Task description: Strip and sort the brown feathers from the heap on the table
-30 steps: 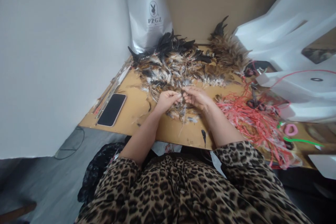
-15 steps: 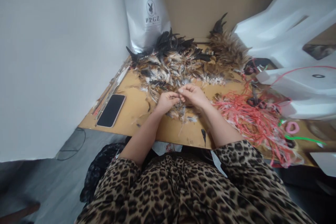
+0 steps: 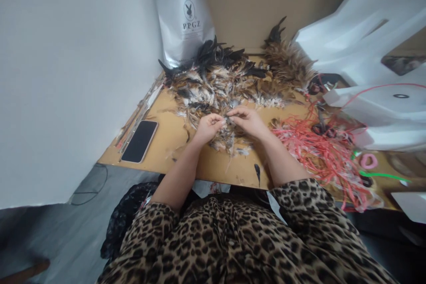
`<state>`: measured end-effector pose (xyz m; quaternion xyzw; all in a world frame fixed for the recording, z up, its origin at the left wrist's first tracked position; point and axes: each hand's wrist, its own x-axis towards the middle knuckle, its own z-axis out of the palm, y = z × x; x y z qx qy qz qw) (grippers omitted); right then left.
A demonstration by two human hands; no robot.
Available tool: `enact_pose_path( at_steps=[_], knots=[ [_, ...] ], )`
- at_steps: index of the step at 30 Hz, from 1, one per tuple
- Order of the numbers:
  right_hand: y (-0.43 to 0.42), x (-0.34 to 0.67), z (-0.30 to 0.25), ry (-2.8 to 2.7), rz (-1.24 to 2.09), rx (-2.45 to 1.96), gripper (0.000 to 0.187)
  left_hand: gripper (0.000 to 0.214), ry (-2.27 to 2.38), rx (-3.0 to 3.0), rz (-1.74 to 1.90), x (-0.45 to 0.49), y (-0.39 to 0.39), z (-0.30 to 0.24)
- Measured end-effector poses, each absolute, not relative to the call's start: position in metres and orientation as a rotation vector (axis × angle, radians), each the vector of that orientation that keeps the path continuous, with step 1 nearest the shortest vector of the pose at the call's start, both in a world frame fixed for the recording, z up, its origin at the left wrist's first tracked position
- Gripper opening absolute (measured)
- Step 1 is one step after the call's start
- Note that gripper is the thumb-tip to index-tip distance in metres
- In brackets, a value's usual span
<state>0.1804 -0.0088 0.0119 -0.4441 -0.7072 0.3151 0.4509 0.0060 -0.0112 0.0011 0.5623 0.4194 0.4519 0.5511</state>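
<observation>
Both hands have closed in — left hand (image 3: 207,127) and right hand (image 3: 248,120) pinch, seemingly, one small feather (image 3: 227,120) above the bench (image 3: 166,142) — feather pile (image 3: 226,82) behind mostly unsorted.

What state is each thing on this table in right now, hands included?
Left hand: pinched on feathers.
Right hand: pinched on the same feathers.
Feathers: loose heap on the table.
Phone: flat, screen dark.
Red strips: tangled pile.
Silver bag: upright against the wall.

Phone (image 3: 139,140) left of feathers (image 3: 219,84), cords (image 3: 316,146) right
</observation>
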Motion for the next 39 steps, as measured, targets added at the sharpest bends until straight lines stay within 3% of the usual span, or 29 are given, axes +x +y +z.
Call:
enact_pose_path(
  at_steps=[14, 20, 25, 30, 39],
  knots=[
    [-0.015, 0.172, 0.014, -1.852, 0.629, -1.205, 0.011, 0.022, 0.999, 1.265, 1.031, 0.004, -0.008, -0.001],
    [-0.020, 0.171, 0.021, -2.008, 0.695, -1.116, 0.012, 0.022, 0.983, 1.110, 1.046, 0.000, -0.002, -0.007],
    [-0.015, 0.171, 0.015, -1.802, 0.819, -1.065, 0.012, 0.028, 0.958, 1.152, 1.018, 0.000, -0.003, -0.006],
    [-0.015, 0.168, 0.012, -1.823, 0.931, -1.056, 0.028, 0.029, 0.924, 1.239, 0.995, 0.000, -0.007, -0.002],
    [-0.018, 0.162, 0.007, -1.979, 0.688, -1.096, 0.025, 0.017, 0.989, 1.421, 1.134, 0.005, -0.007, -0.005]
  ],
)
